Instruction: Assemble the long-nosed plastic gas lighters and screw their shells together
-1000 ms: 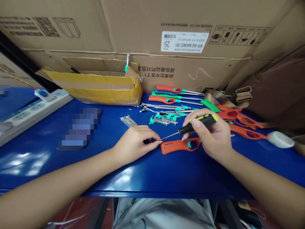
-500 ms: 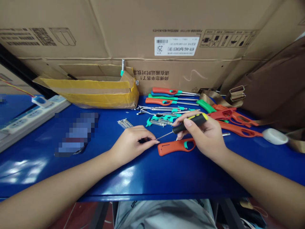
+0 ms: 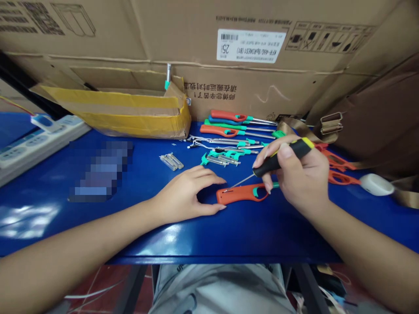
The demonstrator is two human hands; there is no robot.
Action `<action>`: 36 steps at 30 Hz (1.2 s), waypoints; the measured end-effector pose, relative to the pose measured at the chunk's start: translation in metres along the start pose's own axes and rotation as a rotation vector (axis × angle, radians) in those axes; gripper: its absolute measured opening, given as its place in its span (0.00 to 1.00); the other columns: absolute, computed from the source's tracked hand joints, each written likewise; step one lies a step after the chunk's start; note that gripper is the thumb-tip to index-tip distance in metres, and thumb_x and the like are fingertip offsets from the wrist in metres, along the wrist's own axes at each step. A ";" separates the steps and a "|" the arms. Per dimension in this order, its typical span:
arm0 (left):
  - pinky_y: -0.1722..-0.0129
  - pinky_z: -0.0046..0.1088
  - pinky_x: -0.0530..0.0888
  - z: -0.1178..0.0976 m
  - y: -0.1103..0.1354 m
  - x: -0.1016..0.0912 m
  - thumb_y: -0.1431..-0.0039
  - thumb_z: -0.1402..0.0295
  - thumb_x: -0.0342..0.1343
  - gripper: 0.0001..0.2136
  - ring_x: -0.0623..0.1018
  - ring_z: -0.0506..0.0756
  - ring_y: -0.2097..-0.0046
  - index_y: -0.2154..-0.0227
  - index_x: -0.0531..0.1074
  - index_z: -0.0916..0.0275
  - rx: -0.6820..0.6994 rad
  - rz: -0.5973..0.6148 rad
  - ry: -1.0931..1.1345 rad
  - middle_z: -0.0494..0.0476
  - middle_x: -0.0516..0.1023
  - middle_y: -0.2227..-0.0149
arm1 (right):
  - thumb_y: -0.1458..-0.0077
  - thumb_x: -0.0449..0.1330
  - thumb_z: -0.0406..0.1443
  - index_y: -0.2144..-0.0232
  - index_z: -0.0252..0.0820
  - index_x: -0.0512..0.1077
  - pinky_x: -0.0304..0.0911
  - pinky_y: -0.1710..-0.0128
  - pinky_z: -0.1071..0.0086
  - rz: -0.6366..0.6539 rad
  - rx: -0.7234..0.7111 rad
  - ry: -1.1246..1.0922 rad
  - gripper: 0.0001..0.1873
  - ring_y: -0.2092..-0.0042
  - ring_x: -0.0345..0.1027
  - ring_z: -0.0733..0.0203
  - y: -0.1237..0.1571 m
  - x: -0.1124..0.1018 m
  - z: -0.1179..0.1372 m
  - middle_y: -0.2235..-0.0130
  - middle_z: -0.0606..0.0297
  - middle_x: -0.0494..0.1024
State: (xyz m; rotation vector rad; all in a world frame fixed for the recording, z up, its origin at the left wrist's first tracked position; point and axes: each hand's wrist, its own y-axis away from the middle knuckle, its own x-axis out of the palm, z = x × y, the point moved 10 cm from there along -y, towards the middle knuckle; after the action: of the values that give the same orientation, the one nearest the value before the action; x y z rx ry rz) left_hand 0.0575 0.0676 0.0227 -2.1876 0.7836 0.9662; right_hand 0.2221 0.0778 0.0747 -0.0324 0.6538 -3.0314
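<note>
An orange long-nosed lighter [image 3: 242, 194] lies on the blue table, its butt end to the left and a green trigger in its loop. My right hand [image 3: 299, 174] is closed round a black-and-yellow screwdriver [image 3: 278, 159]. The screwdriver's thin shaft slants down to the left, its tip at the slot near the lighter's butt, where a small metallic piece shows. My left hand [image 3: 186, 196] is open, thumb and fingers apart on either side of the butt; whether they touch it I cannot tell. The right hand partly covers the lighter's front.
Behind lie several lighters [image 3: 225, 115], loose metal tubes with white wires [image 3: 222, 141], green triggers [image 3: 229, 153] and clear fuel tanks [image 3: 172, 161]. A taped cardboard box [image 3: 131, 113] and a power strip [image 3: 36, 139] stand left. Orange lighter shells [image 3: 342, 178] and a white oval object [image 3: 376, 185] lie right.
My left fingers have parted from a pinch by the screwdriver tip and now straddle the lighter's butt. My right hand has shifted right, bringing the tip to the slot. The view has tilted down slightly.
</note>
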 end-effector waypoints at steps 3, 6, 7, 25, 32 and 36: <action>0.49 0.36 0.72 -0.003 0.000 0.009 0.41 0.60 0.65 0.19 0.77 0.58 0.53 0.48 0.75 0.60 0.015 0.054 -0.002 0.58 0.79 0.52 | 0.38 0.63 0.49 0.68 0.48 0.74 0.61 0.87 0.73 0.018 -0.002 0.051 0.13 0.78 0.70 0.65 0.004 0.002 0.002 0.70 0.65 0.79; 0.49 0.36 0.70 -0.004 0.000 0.013 0.39 0.62 0.64 0.17 0.76 0.58 0.52 0.48 0.75 0.60 0.018 0.086 -0.001 0.58 0.79 0.53 | 0.38 0.63 0.49 0.68 0.50 0.74 0.62 0.87 0.72 0.064 -0.024 0.076 0.13 0.78 0.70 0.65 0.007 0.009 0.006 0.70 0.65 0.79; 0.49 0.36 0.70 -0.004 0.000 0.014 0.38 0.63 0.63 0.17 0.76 0.58 0.52 0.48 0.75 0.60 0.019 0.090 0.000 0.58 0.79 0.54 | 0.38 0.62 0.49 0.68 0.50 0.74 0.62 0.86 0.72 0.075 -0.031 0.075 0.12 0.78 0.70 0.65 0.007 0.010 0.007 0.69 0.65 0.79; 0.49 0.36 0.69 -0.004 0.002 0.015 0.36 0.64 0.61 0.17 0.75 0.58 0.51 0.46 0.74 0.61 0.035 0.106 -0.015 0.59 0.78 0.52 | 0.34 0.60 0.42 0.64 0.47 0.74 0.65 0.83 0.70 0.201 -0.084 0.100 0.08 0.78 0.69 0.67 0.013 0.023 0.009 0.67 0.66 0.79; 0.48 0.36 0.70 -0.005 0.003 0.017 0.35 0.63 0.60 0.18 0.75 0.58 0.51 0.45 0.74 0.61 0.032 0.127 -0.030 0.58 0.77 0.51 | 0.35 0.61 0.40 0.64 0.43 0.74 0.65 0.84 0.71 0.226 -0.149 0.075 0.08 0.80 0.69 0.67 0.012 0.027 0.015 0.69 0.66 0.79; 0.49 0.36 0.70 -0.006 0.003 0.016 0.35 0.63 0.60 0.18 0.75 0.57 0.52 0.45 0.74 0.61 0.039 0.127 -0.033 0.58 0.77 0.52 | 0.35 0.61 0.40 0.65 0.44 0.74 0.65 0.84 0.70 0.230 -0.158 0.098 0.08 0.80 0.69 0.66 0.011 0.027 0.015 0.71 0.66 0.78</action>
State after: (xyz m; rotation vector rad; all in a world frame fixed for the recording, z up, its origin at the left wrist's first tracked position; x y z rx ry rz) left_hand 0.0674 0.0572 0.0125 -2.1036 0.9273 1.0379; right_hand 0.1959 0.0600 0.0842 0.1755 0.8394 -2.7693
